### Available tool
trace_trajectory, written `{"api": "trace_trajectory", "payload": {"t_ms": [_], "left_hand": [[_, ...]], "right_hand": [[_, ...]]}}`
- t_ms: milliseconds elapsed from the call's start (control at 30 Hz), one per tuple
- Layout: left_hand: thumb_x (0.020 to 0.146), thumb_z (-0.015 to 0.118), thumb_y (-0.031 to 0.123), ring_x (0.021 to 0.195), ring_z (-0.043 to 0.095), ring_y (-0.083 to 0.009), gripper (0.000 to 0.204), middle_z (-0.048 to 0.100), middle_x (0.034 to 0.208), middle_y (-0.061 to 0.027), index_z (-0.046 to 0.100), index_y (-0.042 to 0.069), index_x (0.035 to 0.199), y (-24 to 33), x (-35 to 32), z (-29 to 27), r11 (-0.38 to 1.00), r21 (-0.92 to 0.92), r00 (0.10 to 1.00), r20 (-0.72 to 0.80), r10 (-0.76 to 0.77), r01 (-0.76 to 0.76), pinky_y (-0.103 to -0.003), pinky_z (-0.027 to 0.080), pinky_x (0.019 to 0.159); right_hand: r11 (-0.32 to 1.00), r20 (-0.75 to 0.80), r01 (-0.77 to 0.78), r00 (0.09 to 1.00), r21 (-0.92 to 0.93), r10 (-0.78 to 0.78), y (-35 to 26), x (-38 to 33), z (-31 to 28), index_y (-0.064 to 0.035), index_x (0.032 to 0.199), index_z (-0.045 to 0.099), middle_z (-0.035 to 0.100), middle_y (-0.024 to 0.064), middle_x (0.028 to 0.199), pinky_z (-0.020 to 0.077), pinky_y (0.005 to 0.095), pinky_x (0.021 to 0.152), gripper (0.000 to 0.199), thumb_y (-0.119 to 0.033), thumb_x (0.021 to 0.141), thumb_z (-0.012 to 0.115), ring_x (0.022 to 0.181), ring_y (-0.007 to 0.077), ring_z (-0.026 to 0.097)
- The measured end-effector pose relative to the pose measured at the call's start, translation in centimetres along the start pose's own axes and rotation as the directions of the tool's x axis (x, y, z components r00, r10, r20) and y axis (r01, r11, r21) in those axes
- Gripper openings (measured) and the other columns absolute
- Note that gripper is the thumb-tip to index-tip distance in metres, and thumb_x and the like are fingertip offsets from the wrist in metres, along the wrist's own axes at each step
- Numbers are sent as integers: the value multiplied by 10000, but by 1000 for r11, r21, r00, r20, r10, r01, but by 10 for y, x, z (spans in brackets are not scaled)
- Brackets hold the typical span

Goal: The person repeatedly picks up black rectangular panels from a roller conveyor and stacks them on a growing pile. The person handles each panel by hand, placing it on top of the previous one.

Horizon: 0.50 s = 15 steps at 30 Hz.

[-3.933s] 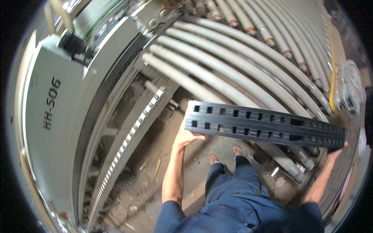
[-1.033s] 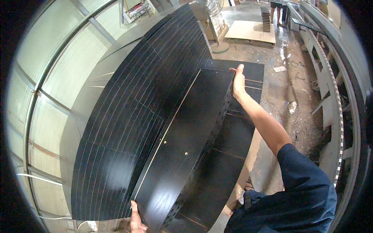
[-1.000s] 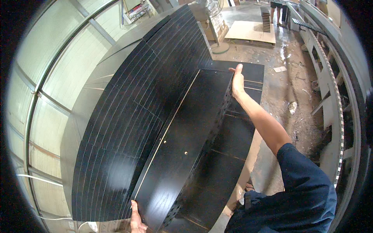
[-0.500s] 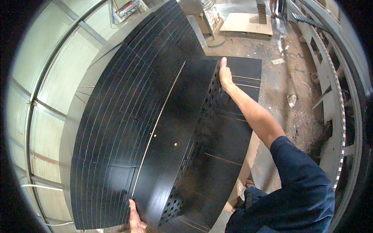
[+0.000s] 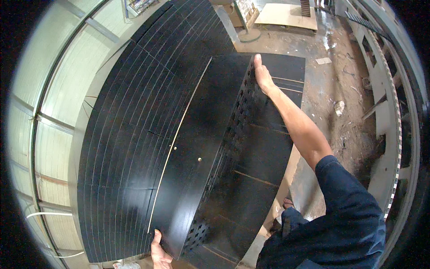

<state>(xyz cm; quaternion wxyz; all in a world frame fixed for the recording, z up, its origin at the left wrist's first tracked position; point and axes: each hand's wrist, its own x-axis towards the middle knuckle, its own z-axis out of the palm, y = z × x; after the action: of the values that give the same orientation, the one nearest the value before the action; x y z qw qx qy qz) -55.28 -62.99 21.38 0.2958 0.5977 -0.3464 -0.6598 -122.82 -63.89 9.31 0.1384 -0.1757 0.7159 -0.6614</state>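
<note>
A long black board (image 5: pixel 192 121) lies slanted across the middle, with a pale strip along its left edge and small light spots on its glossy face. My left hand (image 5: pixel 160 252) grips its near end, thumb on the edge, the other fingers mostly hidden beneath. At the far right corner my right hand (image 5: pixel 263 77) holds the long edge with the thumb up, fingers out of sight. Along the board's right side runs a band of square holes (image 5: pixel 197 233); whether it belongs to this board or to one below, I cannot tell. More black boards (image 5: pixel 255 157) lie under and right of it.
Rows of black boards (image 5: pixel 121 134) with thin gaps spread on the left. A pale wall (image 5: pixel 53 148) stands beyond them. On the right are a dusty floor (image 5: pixel 345 130) with scraps and a long grey frame (image 5: pixel 387 121). A pale sheet (image 5: pixel 280 17) lies at the back.
The view has tilted slightly, so the surroundings sit a little higher. Both hands keep their hold, and the board's far end appears slightly higher in the picture.
</note>
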Motion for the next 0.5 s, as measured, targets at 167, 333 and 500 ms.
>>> {"api": "trace_trajectory", "payload": {"t_ms": [167,333,500], "left_hand": [[867,725,396,1146,571,-266,548,612,1279,-54,586,72,1287,0,12,-6,999,2,994,101,50,-51,-440,454,998],[894,701,381,1152,564,-250,518,607,1284,-49,584,71,1292,-9,3,-3,995,-81,997,45,55,-51,-419,449,1000],[933,649,397,1163,561,-242,540,589,1309,-63,550,31,1318,-5,-4,18,987,-9,986,-59,159,-160,-395,451,1012]], "right_hand": [[977,53,34,998,212,-46,24,19,6,121,1244,556,555,363,1253,325,423,1089,969,-701,960,128,1315,434,451],[924,-421,364,861,117,-286,44,-12,35,63,1271,532,536,277,1311,326,394,1097,718,-554,1018,264,1287,385,457],[928,-557,365,787,74,-265,40,-32,63,57,1247,498,524,275,1265,347,429,1059,575,-450,1041,322,1211,421,465]]}}
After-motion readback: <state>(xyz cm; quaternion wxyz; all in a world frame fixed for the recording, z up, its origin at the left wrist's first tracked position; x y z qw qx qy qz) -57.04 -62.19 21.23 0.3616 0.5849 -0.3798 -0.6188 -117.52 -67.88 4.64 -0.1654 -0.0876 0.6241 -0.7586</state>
